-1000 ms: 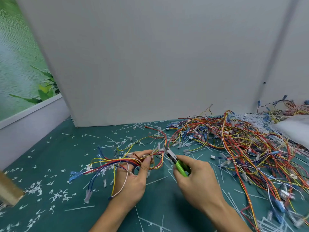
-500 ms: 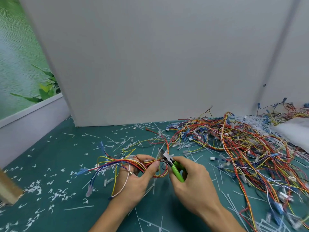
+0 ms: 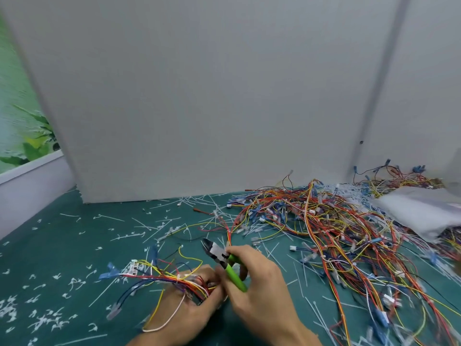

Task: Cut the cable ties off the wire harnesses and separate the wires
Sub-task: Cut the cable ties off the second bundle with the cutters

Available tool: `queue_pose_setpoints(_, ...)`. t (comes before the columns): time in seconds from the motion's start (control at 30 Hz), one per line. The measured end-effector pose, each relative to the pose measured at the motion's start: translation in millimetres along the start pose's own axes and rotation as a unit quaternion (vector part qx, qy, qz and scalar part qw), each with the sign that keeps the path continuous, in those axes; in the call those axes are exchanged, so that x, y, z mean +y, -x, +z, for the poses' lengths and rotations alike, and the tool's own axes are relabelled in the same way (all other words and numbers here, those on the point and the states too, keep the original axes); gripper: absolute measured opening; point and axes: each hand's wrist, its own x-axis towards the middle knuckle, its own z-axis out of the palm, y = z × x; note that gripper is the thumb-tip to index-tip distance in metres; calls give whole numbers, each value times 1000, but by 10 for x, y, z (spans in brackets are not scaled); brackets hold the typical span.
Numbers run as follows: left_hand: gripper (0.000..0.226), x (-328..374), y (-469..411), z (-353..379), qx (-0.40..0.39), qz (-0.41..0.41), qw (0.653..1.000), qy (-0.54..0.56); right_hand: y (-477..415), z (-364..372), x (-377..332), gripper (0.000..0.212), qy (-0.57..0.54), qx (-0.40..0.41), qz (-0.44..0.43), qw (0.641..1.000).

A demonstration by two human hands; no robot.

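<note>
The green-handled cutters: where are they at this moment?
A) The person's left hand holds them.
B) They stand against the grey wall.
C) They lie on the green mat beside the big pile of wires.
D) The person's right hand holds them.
D: the right hand grips the green-handled cutters by the handles, above the mat, while the left hand holds a wire bundle.

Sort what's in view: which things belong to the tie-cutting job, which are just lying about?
Job: wire harness in the left hand; green-handled side cutters in the right hand; tangled pile of harnesses.
Lying about: cut cable-tie scraps; white plastic bag; grey board.
</note>
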Motion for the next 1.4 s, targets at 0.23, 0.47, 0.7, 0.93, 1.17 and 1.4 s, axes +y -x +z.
queue_pose_setpoints(0.23,24,21,2,-1,63,23,996,-64,-39,-43,21,12,-37,14,13,999)
queue_pose_setpoints(0.47,24,4,-36,-20,76,18,994,-73,-53,-92,11,16,-54,-42,23,997)
queue_pose_setpoints(0.7,20,5,-27,-36,52,44,995,-74,-46,-92,38,23,-44,-81,49,995)
queue_pose_setpoints(0.93,10,13,-35,-38,36,36,998,-26,-52,-70,39,25,-137,-83,81,984)
queue_pose_setpoints(1.17,15,34,-42,-28,24,27,999,-9,-60,-29,61,21,-188,-68,112,974)
queue_pose_setpoints(1.4,15,33,-48,-31,1,17,999,49,-86,-4,110,14,-188,-36,147,971)
